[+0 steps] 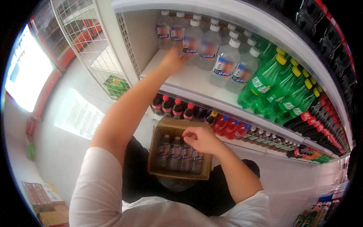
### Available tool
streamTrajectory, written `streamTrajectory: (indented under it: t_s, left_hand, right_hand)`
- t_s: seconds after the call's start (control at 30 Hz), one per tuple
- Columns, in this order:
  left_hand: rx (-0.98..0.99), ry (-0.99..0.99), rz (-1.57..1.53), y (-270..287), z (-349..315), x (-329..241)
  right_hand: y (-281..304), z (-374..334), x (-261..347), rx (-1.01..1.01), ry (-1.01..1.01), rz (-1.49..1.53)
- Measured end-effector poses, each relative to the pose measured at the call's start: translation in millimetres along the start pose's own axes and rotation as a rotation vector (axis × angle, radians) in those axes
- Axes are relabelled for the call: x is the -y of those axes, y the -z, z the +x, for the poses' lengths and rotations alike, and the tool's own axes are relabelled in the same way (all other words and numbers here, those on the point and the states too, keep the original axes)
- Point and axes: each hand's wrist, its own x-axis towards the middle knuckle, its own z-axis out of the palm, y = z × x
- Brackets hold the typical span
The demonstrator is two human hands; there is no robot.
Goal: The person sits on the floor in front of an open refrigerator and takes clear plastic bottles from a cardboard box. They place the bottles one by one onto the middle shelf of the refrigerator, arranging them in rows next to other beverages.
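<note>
My left hand (174,59) reaches onto the white shelf, its fingers wrapped round a clear bottle (192,38) with a white cap and a blue-and-white label. That bottle stands upright in a group of similar ones, including a front bottle (225,62) to the right. Between my knees is an open cardboard box (153,151), where several clear bottles (175,153) stand side by side. Over the box's far right part hovers my right hand (202,139), fingers loosely bent and thumb a little apart. Nothing shows in it; whether it touches the box rim is hard to tell.
Green bottles with yellow caps (261,85) fill the shelf's right side, with dark cola bottles (315,126) beyond. The shelf below holds red-capped dark bottles (177,108) and red drinks (228,126). A white wire rack (81,45) stands left; cartons (41,196) lie at lower left.
</note>
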Motion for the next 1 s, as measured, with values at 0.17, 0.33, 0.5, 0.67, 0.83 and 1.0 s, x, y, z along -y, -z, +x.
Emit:
streamTrajectory:
  t_s: [0.17,0.33,0.5,0.67,0.83,1.0]
  left_hand:
    - [-0.166,-0.248,-0.095,47,-85,-66]
    - [0.346,-0.221,-0.165,68,-165,-52]
    - [0.713,-0.258,-0.093,63,-178,-43]
    - [0.863,-0.232,-0.013,57,-180,-31]
    - [0.968,-0.27,0.062,53,-183,-31]
    - [1.097,-0.269,0.143,59,-180,-40]
  right_hand:
    - [-21,4,-44,0.251,0.054,-0.373]
    - [-38,8,-46,0.452,-0.014,-0.446]
    - [-62,26,-80,0.422,-0.136,-0.614]
    - [-81,62,-117,0.503,-0.308,-0.638]
    - [-91,74,-138,0.433,-0.379,-0.624]
    - [-100,78,-156,0.429,-0.414,-0.776]
